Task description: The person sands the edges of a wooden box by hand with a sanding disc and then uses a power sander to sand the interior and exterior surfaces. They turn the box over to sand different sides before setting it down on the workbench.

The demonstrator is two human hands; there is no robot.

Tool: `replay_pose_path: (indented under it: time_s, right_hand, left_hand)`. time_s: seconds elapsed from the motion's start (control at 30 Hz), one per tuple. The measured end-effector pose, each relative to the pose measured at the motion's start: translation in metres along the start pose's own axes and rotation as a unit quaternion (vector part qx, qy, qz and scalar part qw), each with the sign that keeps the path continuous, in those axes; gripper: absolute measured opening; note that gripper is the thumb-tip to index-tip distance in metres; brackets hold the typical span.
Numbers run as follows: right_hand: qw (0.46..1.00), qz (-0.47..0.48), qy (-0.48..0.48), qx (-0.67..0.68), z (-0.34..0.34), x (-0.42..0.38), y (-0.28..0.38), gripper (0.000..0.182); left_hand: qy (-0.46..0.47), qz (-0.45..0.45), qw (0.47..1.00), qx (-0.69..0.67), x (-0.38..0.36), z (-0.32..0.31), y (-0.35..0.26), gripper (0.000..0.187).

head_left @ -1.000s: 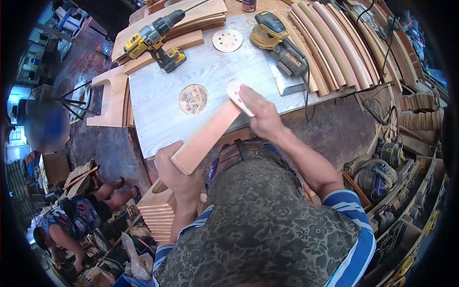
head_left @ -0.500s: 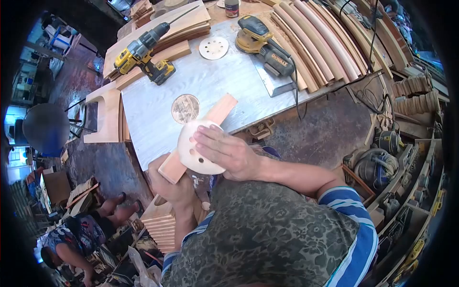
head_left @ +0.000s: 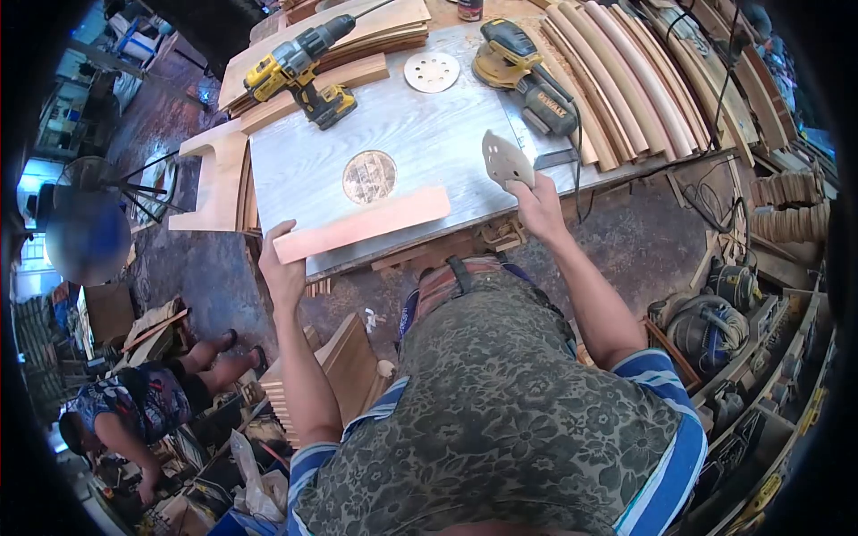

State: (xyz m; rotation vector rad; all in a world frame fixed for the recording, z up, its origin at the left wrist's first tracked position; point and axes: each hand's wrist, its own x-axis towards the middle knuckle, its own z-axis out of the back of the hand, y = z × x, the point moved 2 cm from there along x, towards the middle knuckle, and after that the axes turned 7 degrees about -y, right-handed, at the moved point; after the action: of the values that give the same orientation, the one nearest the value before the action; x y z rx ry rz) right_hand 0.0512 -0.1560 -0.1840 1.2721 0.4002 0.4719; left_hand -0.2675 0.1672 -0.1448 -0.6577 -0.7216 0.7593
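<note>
My left hand (head_left: pixel 281 268) grips the left end of a reddish wooden board (head_left: pixel 362 225), which lies flat along the near edge of the grey workbench (head_left: pixel 420 134). My right hand (head_left: pixel 534 198) holds a round sanding disc (head_left: pixel 505 159) up by its edge, above the bench's right front corner and clear of the board. A worn brown sanding disc (head_left: pixel 369 176) lies on the bench just behind the board.
A yellow cordless drill (head_left: pixel 299 71), a white holed disc (head_left: pixel 431 71) and a yellow orbital sander (head_left: pixel 523 71) lie further back. Curved wooden slats (head_left: pixel 626 80) are stacked at right. More stacked wood (head_left: pixel 331 375) sits below the bench. Another person (head_left: pixel 134 411) crouches at lower left.
The board went from tilted against my body to lying flat along the bench edge. My right hand lifted the disc off the board and moved it up and right.
</note>
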Motion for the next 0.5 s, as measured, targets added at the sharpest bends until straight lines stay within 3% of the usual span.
replay_pose_path:
  time_s: [0.07,0.13,0.2,0.27,0.3,0.33,0.4,0.5]
  right_hand:
    - [0.997,0.001,-0.056,0.06,-0.005,-0.011,0.016,0.035]
    - [0.996,0.022,-0.047,0.068,-0.01,-0.017,0.022,0.036]
    - [0.99,0.12,-0.069,0.025,-0.016,-0.017,0.022,0.037]
    - [0.992,0.111,-0.051,0.001,-0.019,-0.016,0.028,0.04]
    - [0.978,0.196,-0.059,-0.045,-0.021,-0.013,0.032,0.045]
    - [0.953,0.281,-0.066,-0.09,-0.025,-0.009,0.035,0.05]
    - [0.945,0.304,-0.061,-0.108,-0.033,-0.003,0.042,0.056]
    - [0.927,0.343,-0.071,-0.132,-0.044,0.014,0.044,0.063]
  left_hand:
    - [0.017,0.011,1.0,0.01,0.01,0.001,0.001,0.041]
    - [0.03,0.03,0.999,0.008,0.014,0.005,-0.008,0.048]
    - [0.054,-0.057,0.983,0.166,0.018,0.006,-0.028,0.058]
    - [0.072,-0.108,0.961,0.243,0.027,0.004,-0.074,0.064]
    - [0.085,-0.157,0.931,0.317,0.029,-0.004,-0.09,0.071]
    - [0.082,-0.155,0.932,0.318,0.031,-0.016,-0.093,0.071]
    - [0.125,-0.241,0.925,0.264,0.035,-0.044,-0.1,0.079]
    - [0.179,-0.163,0.93,0.276,0.052,-0.08,-0.135,0.079]
